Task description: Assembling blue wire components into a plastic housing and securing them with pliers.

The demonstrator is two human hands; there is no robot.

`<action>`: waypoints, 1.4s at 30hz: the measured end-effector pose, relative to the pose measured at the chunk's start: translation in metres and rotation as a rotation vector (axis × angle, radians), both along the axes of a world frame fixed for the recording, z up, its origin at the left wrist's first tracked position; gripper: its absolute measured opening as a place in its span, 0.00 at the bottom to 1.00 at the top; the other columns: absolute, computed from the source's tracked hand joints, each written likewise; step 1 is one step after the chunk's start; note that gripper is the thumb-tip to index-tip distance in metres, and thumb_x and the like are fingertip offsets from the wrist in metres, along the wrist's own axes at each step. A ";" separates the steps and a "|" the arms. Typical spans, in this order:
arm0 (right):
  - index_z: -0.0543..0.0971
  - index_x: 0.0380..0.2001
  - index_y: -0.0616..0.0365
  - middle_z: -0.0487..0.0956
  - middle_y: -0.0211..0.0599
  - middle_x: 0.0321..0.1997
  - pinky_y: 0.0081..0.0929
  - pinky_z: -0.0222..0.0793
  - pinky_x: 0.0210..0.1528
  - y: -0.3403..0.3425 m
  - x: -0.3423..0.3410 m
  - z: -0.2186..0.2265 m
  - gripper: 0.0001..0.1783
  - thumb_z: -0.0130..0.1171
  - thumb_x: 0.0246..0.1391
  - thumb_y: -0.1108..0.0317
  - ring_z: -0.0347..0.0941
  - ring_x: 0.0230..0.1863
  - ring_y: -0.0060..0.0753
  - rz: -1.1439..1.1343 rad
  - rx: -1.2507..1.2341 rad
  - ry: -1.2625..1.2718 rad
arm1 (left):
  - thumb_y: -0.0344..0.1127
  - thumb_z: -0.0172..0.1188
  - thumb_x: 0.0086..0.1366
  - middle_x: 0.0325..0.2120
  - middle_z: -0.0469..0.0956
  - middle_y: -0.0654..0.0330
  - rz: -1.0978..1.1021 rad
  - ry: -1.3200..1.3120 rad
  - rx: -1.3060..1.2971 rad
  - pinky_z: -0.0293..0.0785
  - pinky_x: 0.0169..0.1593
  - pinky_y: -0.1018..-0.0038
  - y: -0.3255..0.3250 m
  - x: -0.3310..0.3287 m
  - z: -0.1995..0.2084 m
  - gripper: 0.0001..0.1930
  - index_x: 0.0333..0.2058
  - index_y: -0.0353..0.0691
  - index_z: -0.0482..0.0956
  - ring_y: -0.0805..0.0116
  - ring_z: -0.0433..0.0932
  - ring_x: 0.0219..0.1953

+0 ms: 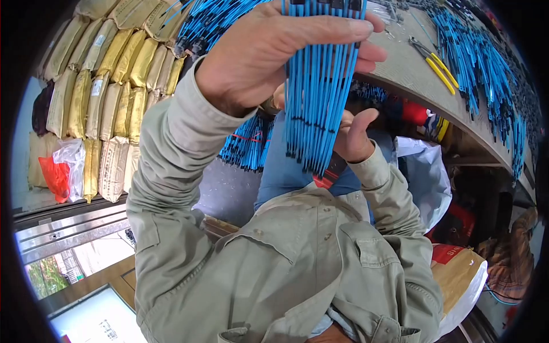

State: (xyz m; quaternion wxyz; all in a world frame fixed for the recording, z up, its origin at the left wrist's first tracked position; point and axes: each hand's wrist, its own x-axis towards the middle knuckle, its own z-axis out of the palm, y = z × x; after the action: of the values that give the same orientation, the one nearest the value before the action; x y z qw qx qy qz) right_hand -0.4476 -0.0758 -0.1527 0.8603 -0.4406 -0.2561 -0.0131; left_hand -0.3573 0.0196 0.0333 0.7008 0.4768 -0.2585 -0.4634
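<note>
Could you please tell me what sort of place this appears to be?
Probably a small assembly or packing workshop: the left hand holds a bundle of thin blue rods with black ends, yellow-handled metal pliers lie on a grey workbench, and brown and gold packages are stacked at left.

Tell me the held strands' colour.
The strands are blue with black ends, seen in the head view.

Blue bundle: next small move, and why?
Probably close the right hand around the lower part of the bundle to level it: the left hand grips only the upper part, the lower tips hang uneven, and the right thumb stands clear.
</note>
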 end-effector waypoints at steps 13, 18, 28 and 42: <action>0.60 0.59 0.67 0.64 0.48 0.61 0.32 0.55 0.61 -0.007 -0.026 -0.014 0.57 0.27 0.46 0.23 0.63 0.59 0.39 0.020 -0.183 0.039 | 0.34 0.55 0.61 0.42 0.76 0.45 -0.110 -0.108 -0.038 0.70 0.50 0.61 -0.010 -0.002 0.022 0.20 0.51 0.33 0.68 0.53 0.75 0.46; 0.58 0.60 0.65 0.63 0.49 0.61 0.33 0.54 0.62 -0.043 -0.013 0.023 0.54 0.29 0.48 0.25 0.62 0.60 0.41 -0.116 -0.464 -0.147 | 0.41 0.48 0.65 0.47 0.73 0.43 -0.455 -0.533 -0.400 0.69 0.54 0.56 0.011 0.002 0.003 0.19 0.52 0.39 0.67 0.50 0.72 0.51; 0.50 0.63 0.58 0.63 0.50 0.62 0.39 0.55 0.62 -0.086 0.036 0.007 0.53 0.31 0.47 0.24 0.62 0.60 0.45 -0.062 0.148 0.196 | 0.48 0.44 0.63 0.59 0.56 0.38 -0.704 0.756 -0.004 0.66 0.57 0.55 0.024 0.021 -0.098 0.35 0.60 0.25 0.50 0.48 0.63 0.58; 0.62 0.57 0.64 0.73 0.46 0.53 0.29 0.64 0.55 -0.189 0.097 0.027 0.30 0.37 0.64 0.49 0.70 0.52 0.37 -0.709 -0.552 0.438 | 0.21 0.58 0.54 0.38 0.79 0.50 -0.179 -0.274 -0.352 0.72 0.51 0.68 -0.063 0.055 -0.164 0.12 0.38 0.30 0.78 0.57 0.77 0.46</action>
State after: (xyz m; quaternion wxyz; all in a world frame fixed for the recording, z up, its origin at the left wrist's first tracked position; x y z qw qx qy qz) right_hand -0.3501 -0.2647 -0.1255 0.6878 -0.7041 0.1024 -0.1438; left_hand -0.3024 -0.0432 -0.1310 0.6875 0.3811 -0.4691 -0.4026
